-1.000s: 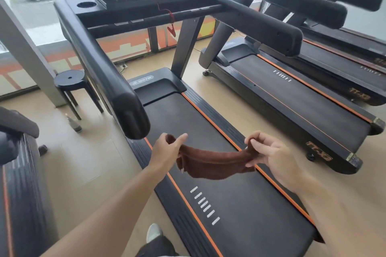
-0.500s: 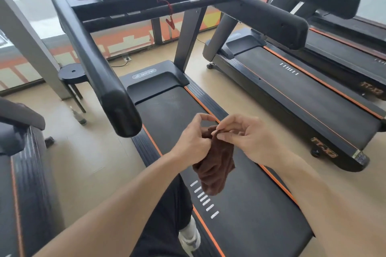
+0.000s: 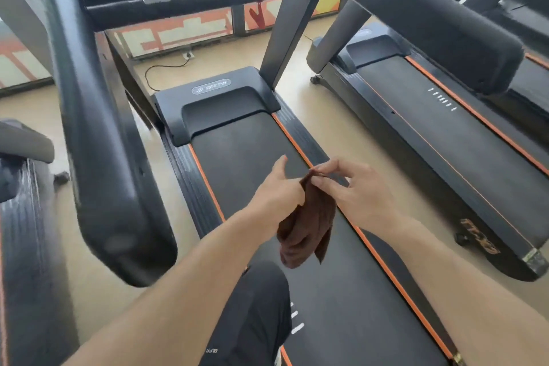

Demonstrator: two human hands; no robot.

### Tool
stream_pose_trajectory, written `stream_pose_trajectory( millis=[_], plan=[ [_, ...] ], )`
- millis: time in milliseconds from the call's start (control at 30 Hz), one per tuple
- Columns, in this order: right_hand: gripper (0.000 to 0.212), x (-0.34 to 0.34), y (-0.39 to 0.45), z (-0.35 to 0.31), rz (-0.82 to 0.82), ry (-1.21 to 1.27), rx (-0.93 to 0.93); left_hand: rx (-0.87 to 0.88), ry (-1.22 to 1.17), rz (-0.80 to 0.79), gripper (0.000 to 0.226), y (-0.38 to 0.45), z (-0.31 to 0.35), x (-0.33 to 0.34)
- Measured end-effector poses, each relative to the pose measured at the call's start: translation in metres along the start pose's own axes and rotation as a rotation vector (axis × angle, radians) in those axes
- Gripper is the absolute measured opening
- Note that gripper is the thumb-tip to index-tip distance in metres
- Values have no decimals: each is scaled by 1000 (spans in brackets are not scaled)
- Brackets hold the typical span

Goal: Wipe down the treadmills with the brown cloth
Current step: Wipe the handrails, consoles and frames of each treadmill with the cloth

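Cloth: brown cloth [image 3: 309,226] hangs bunched above the treadmill [image 3: 237,163] belt | left hand [image 3: 277,190] grips its upper part, thumb raised | right hand [image 3: 356,190] pinches its top corner | person's dark-trousered knee [image 3: 261,285] below.

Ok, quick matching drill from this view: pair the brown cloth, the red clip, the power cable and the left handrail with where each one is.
Things:
1. brown cloth
2. red clip
3. power cable
4. left handrail

Places:
A. lying on the floor by the window wall
B. hanging from the console crossbar
C. held between both hands above the belt
D. running down the picture's left side, beside the belt

Pairs: 1-C, 2-B, 3-A, 4-D
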State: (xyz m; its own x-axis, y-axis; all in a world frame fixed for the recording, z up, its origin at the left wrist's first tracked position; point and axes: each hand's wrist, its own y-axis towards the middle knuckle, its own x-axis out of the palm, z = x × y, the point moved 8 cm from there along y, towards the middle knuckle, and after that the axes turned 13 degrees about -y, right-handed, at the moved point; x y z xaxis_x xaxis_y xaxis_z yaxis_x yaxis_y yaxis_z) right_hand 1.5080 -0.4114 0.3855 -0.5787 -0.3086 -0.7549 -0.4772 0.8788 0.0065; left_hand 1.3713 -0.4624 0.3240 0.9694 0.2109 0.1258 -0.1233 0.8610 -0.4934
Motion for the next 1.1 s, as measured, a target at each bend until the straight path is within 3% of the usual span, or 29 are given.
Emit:
stream_pose_trajectory(
  millis=[100, 167, 267, 333, 500, 700, 967, 1100],
  plan=[
    [5, -7, 40, 5, -59, 111, 95, -51, -167, 245, 75, 12, 8, -15],
    [10, -17, 53, 0, -85, 157, 187, -66, -106, 351, 42, 8, 13, -19],
    [11, -45, 70, -23, -72, 229, 264, -139, 50, 387, 18, 12, 26, -27],
    [11, -72, 87, -37, -32, 276, 284, -208, 18, 370, 7, 18, 41, -31],
    [6, -113, 139, -77, -26, 337, 300, -261, -320, 392, 14, 30, 106, -30],
    [8, -124, 198, -65, 71, 177, 353, -83, -403, 555, 19, 34, 185, -79],
    [10, -78, 295, -110, -196, 223, 216, 33, -518, 847, 18, 37, 231, -145],
    [9, -82, 347, -160, -296, 404, 135, 150, -559, 994, 20, 33, 275, -162]
  ],
)
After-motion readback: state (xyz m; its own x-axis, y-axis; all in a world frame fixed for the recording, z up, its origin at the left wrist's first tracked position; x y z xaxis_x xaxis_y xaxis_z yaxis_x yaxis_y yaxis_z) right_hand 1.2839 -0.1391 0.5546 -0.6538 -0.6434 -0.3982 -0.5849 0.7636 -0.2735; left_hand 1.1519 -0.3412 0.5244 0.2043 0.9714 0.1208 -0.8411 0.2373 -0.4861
